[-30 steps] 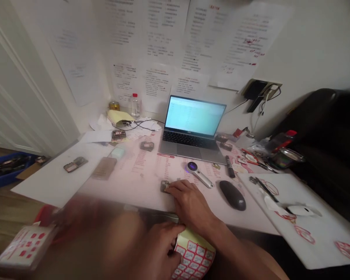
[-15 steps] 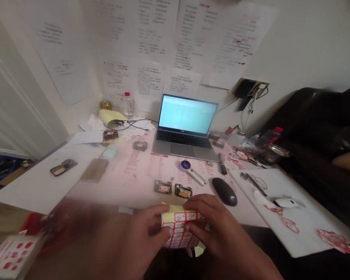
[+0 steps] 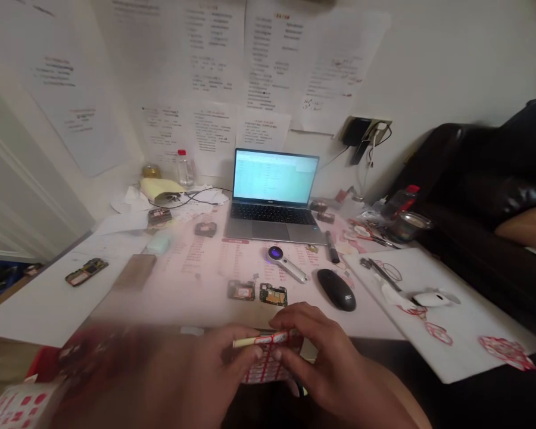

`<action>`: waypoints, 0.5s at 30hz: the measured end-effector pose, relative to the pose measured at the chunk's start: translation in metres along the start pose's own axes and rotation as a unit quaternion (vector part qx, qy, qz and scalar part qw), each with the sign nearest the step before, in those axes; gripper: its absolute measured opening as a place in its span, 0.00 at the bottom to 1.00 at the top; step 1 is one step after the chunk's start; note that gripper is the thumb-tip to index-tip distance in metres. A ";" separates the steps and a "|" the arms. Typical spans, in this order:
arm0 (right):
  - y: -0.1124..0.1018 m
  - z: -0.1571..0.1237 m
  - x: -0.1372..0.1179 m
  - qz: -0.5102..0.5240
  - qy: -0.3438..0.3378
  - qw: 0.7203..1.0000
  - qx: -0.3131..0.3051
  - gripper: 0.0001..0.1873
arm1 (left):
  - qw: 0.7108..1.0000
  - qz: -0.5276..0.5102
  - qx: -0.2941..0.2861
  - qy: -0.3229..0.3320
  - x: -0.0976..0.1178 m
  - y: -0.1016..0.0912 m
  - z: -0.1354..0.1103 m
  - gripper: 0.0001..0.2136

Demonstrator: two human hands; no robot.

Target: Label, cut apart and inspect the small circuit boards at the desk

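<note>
Both hands hold a sheet of red-bordered labels (image 3: pixel 268 370) at the near edge of the desk. My left hand (image 3: pixel 214 363) pinches its left side, thumb on the printed face. On the right side, my right hand (image 3: pixel 317 357) grips it with thumb in front and fingers over the top. The sheet's upper part is bent back, with a strip of pale yellow backing showing at the top left. Just beyond the hands lie two small circuit boards, one with a white label (image 3: pixel 242 290) and one with a gold-coloured area (image 3: pixel 274 295).
A lit magnifier (image 3: pixel 286 264) and a black mouse (image 3: pixel 336 290) lie before an open laptop (image 3: pixel 272 229). At right, a white board (image 3: pixel 455 351) carries tweezers and red label scraps. Another circuit board (image 3: pixel 86 271) lies on white paper at left. A red bin (image 3: pixel 49 363) stands lower left.
The label sheet's top has tilted and folded back, so its upper row now shows as a narrow strip. Both hands still hold it. The camera view has shifted slightly right.
</note>
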State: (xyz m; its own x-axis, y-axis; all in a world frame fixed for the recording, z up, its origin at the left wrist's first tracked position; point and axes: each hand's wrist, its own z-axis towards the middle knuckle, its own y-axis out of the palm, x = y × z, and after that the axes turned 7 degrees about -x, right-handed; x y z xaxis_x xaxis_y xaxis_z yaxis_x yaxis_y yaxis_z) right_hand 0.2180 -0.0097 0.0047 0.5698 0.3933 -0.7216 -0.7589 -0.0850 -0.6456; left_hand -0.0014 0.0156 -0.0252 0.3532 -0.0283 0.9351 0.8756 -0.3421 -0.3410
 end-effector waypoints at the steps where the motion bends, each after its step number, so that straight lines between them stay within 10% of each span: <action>1: 0.001 0.000 0.000 -0.014 -0.015 1.000 0.010 0.10 | 1.000 0.002 0.007 -0.005 0.000 0.000 0.000 0.07; 15: 0.019 -0.004 -0.002 -0.194 -0.118 0.962 0.153 0.09 | 1.000 0.014 -0.010 -0.005 -0.001 0.006 0.004 0.08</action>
State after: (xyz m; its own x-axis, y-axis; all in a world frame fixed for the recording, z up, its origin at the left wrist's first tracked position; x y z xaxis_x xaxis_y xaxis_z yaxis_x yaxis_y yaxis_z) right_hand 0.2035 -0.0154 -0.0074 0.7685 0.5414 -0.3409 -0.5818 0.3696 -0.7245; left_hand 0.0050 0.0171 -0.0289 0.3805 -0.0296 0.9243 0.8588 -0.3595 -0.3650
